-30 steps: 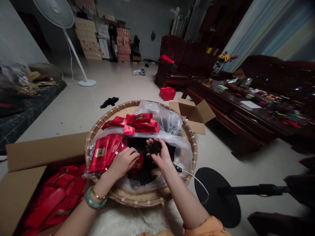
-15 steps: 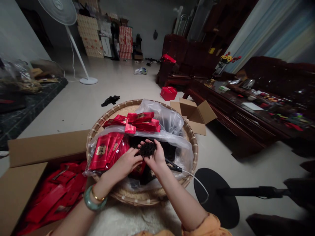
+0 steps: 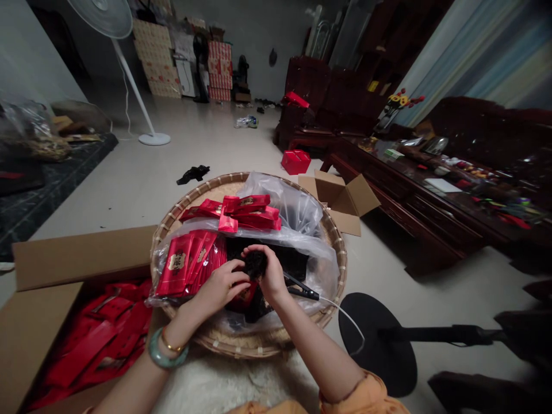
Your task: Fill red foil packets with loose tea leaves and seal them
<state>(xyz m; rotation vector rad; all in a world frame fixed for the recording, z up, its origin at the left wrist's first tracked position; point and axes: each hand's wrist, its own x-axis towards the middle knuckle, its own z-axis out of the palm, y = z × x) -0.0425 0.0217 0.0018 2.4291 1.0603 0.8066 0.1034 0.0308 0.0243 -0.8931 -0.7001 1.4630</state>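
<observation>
A round woven basket [image 3: 181, 210] sits on the floor before me, lined with a clear plastic bag [image 3: 288, 207] that holds a dark heap of loose tea [image 3: 293, 261]. My right hand [image 3: 267, 273] is closed round a clump of that dark tea [image 3: 255, 263], tipped toward my left hand. My left hand [image 3: 219, 284] grips a small red packet [image 3: 241, 294] just beside it, the two hands touching. A stack of red packets [image 3: 187, 261] lies left of the hands. More red packets [image 3: 241, 213] are piled at the basket's far side.
An open cardboard box [image 3: 64, 259] full of red packets stands at my left. A small empty carton [image 3: 340, 198] lies beyond the basket on the right. A black round stand base [image 3: 375, 339] with a cable lies right. A long dark wooden table [image 3: 431, 201] runs along the right, a standing fan [image 3: 129, 69] far left.
My right hand has turned from palm-up with the tea showing to closed round it, and has moved left and down against my left hand and the packet.
</observation>
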